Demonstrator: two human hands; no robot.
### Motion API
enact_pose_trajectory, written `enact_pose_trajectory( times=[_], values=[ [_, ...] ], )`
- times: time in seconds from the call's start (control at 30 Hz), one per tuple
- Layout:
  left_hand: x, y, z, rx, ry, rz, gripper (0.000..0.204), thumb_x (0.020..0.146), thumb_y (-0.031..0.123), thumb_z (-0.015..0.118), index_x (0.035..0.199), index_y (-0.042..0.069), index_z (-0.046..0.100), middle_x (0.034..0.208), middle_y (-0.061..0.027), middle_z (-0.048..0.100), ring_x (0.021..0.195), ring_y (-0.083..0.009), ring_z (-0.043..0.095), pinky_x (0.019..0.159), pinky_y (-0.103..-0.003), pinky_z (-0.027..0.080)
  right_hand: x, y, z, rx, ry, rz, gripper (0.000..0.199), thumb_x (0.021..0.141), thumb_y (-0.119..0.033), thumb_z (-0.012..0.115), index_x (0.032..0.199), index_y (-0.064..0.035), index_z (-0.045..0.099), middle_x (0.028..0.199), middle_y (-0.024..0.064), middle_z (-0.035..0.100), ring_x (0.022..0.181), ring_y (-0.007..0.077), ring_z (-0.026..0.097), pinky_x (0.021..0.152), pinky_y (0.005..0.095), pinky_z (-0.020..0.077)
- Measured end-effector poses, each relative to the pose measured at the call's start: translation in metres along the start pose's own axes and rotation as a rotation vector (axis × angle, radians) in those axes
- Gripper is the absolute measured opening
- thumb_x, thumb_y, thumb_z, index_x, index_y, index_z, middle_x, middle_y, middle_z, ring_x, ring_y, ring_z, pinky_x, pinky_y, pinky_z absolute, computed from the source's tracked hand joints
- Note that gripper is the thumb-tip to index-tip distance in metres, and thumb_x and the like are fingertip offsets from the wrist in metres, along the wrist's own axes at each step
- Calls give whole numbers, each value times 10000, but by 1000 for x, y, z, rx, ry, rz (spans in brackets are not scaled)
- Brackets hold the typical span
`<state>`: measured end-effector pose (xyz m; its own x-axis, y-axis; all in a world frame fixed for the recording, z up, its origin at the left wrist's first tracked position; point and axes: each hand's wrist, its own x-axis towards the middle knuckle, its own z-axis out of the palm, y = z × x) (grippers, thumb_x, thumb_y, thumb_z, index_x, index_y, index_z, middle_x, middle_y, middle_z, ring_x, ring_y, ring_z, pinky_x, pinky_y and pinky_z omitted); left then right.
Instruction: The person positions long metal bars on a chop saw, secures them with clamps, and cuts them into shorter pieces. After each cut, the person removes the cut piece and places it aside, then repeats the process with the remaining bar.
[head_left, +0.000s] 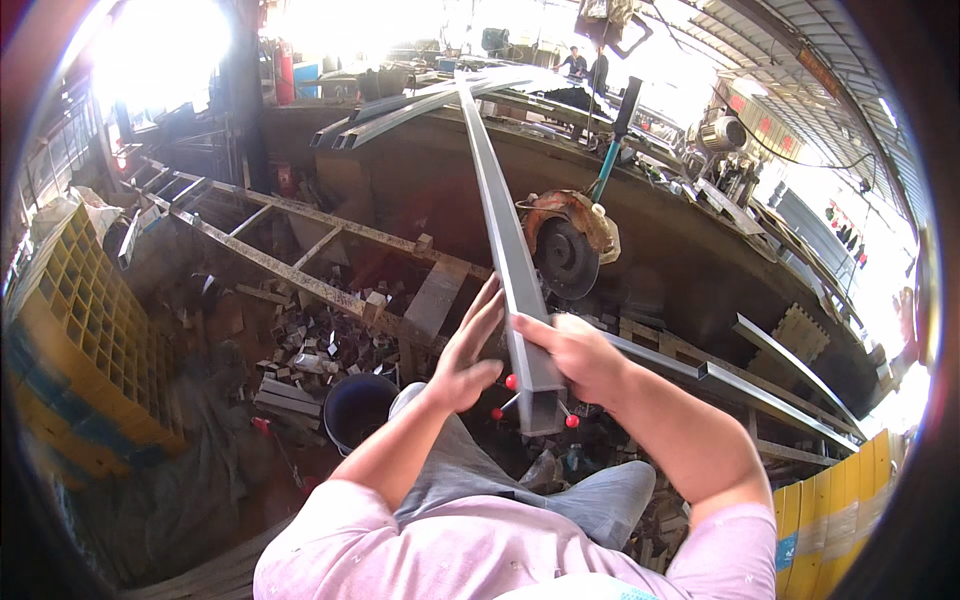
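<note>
A long grey square steel tube [500, 220] runs from just in front of me far away toward a stack of similar tubes. My right hand [575, 355] grips its near end from the right side. My left hand [470, 350] rests flat against the tube's left side with fingers spread. The tube passes beside the disc of a chop saw [567, 255] with a rusty guard and a teal handle. Small red knobs [511, 382] of a clamp show under the tube's near end.
A dark bucket [355, 405] stands at my left knee. Metal offcuts [300, 350] litter the floor, beside a welded steel frame [270, 240]. Yellow crates [80, 330] stand left, yellow panels [830, 510] right. More steel tubes [770, 385] lie right. Two people stand far back.
</note>
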<state>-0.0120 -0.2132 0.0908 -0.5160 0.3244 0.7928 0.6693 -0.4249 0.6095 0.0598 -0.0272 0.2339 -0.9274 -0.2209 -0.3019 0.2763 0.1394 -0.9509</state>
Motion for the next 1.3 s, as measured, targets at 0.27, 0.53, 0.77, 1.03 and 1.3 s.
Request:
enact_pose_trajectory(
  times=[0.27,0.53,0.77,1.03,1.3],
  values=[
    [-82,34,-64,605,596,-212,1008,817,319,977,1589,-34,434,1551,-201,550,1420,-315,563,1165,-446,480,125,-11,152,191,-142,-154,465,1088,-402,713,980,43,792,799,99,743,606,188,687,528,360,530],
    [-53,54,-154,315,1272,30,559,1127,364,666,1476,-60,559,1386,-189,686,1264,-282,688,1042,-416,575,166,-27,206,6,-397,-210,663,1116,-569,599,1232,65,752,1122,164,805,1005,243,742,880,386,590],
    [-53,85,-333,315,1262,262,837,1106,402,695,1623,-140,322,1634,-279,475,1486,-376,535,1282,-501,443,134,53,68,-341,-499,-129,570,1128,-537,586,1242,3,729,1104,84,805,975,172,731,865,334,592],
    [-30,94,-464,218,1289,212,652,1105,340,709,1523,-114,501,1562,-190,591,1444,-291,586,1249,-444,473,20,155,-39,75,20,247,485,1186,-385,505,1415,22,634,1235,175,798,1059,237,769,936,374,606],
    [25,-15,-536,243,1176,144,639,1108,288,707,1608,-19,454,1632,-158,541,1490,-258,539,1266,-440,449,-42,193,-78,-70,326,214,471,1188,-372,483,1390,33,615,1231,246,779,1035,306,778,898,413,620]
  ],
)
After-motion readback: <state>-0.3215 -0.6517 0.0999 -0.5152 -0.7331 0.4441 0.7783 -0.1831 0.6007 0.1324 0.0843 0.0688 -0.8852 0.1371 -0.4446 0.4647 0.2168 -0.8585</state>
